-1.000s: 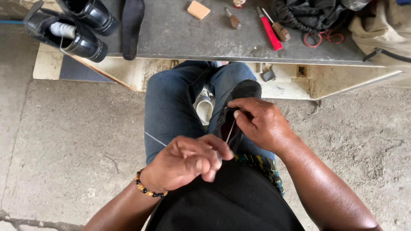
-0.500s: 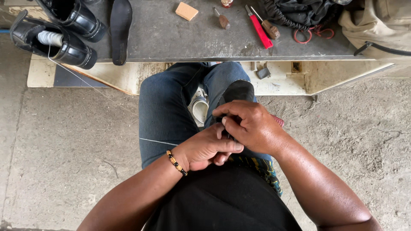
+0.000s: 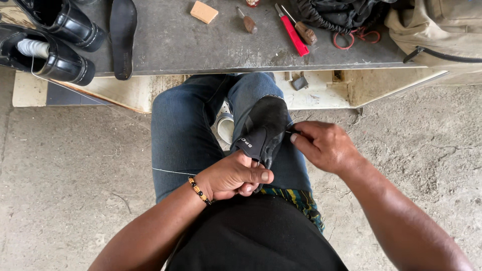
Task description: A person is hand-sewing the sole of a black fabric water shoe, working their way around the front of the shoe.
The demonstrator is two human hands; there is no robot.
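Head view, looking down at a seated person's lap. A black shoe [image 3: 263, 131] rests on the right thigh, just below the near edge of the grey workbench [image 3: 201, 45]; its long axis runs from the lap up toward the bench, toe end farthest from the body. A small pale label sits on the shoe's side; its print is too small to read. The left hand [image 3: 236, 175], with a beaded bracelet [image 3: 199, 190] at the wrist, is closed around the shoe's near end, fingers curled under it. The right hand [image 3: 324, 145] pinches at the shoe's right edge, fingertips pressed together; what lies between them is too small to tell. A thin pale thread [image 3: 173, 171] crosses the left thigh. On the bench lie two black shoes [image 3: 60, 35], a black insole [image 3: 122, 35], a tan block [image 3: 204, 11], a red-handled tool [image 3: 292, 31], and a khaki bag [image 3: 442, 30], cut off at the frame's right corner.
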